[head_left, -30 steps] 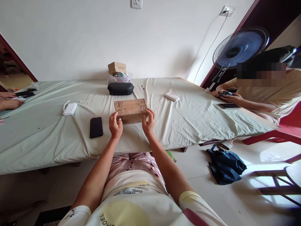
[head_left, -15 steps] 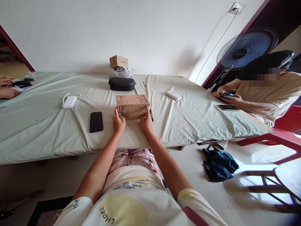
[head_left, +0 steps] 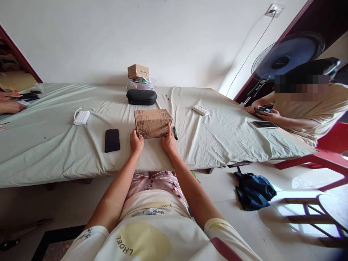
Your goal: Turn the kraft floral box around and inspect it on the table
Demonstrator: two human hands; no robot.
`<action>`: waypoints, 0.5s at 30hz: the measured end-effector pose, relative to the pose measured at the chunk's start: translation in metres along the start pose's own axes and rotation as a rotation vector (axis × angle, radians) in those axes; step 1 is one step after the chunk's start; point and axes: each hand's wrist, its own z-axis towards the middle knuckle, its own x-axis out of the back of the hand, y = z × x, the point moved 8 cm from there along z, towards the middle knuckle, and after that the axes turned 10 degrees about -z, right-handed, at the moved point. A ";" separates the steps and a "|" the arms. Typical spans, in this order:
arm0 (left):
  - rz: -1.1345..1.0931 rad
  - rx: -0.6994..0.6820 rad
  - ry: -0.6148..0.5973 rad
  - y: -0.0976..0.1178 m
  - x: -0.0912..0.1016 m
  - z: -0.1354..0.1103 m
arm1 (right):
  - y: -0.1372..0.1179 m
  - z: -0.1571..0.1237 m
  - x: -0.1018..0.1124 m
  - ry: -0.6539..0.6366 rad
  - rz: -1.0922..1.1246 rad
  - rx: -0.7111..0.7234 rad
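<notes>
Your cardboard box (head_left: 153, 123) sits flat on the cloth-covered table (head_left: 217, 141), straight in front of you and a little back from the near edge. It is not lifted or tipped, and its top looks closed as far as the view shows. Your left hand (head_left: 136, 141) is curled against the near left corner of the box. Your right hand (head_left: 169, 141) is against the near right corner, with one finger lying up along that edge. Neither hand wraps the box alone, but the grip is closed on it from both sides, so the box is held between your two hands while its weight stays on the table. A black pen (head_left: 175, 132) lies just beside your right hand, almost touching the box. A dark phone (head_left: 112, 140) lies near your left hand but apart from it. Behind the box, well apart, is a black case (head_left: 141, 97), with a small carton (head_left: 138, 71) stacked further back by the wall. A white charger (head_left: 81, 117) lies off to the left and another white charger (head_left: 200, 110) off to the right, both out of reach of your hands. The open cloth is widest to the right front, between the pen and another person's hands (head_left: 262, 112) at the far corner. Another pair of hands (head_left: 9, 106) rests at the far left edge. The table's near edge runs just under your wrists.
</notes>
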 end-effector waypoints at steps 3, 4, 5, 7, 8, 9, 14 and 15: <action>0.000 -0.007 0.035 -0.001 0.005 0.002 | 0.000 0.000 0.000 0.019 -0.008 -0.001; -0.003 -0.016 0.045 -0.001 0.006 0.002 | 0.000 0.000 0.001 0.025 -0.009 -0.001; -0.008 -0.027 0.053 -0.001 0.007 0.002 | 0.001 0.000 0.001 0.032 -0.007 -0.001; -0.018 -0.046 0.064 0.000 0.008 0.002 | 0.001 0.000 0.001 0.042 0.001 0.000; -0.018 -0.050 0.065 0.000 0.008 0.002 | 0.001 0.000 0.001 0.042 0.002 -0.001; -0.015 -0.050 0.062 0.000 0.008 0.002 | 0.002 0.000 0.000 0.037 -0.001 -0.006; 0.006 -0.022 0.038 -0.002 0.007 0.002 | 0.002 0.000 -0.002 0.008 -0.030 -0.021; 0.009 -0.016 0.030 -0.002 0.007 0.003 | 0.002 0.000 -0.002 0.012 -0.028 -0.016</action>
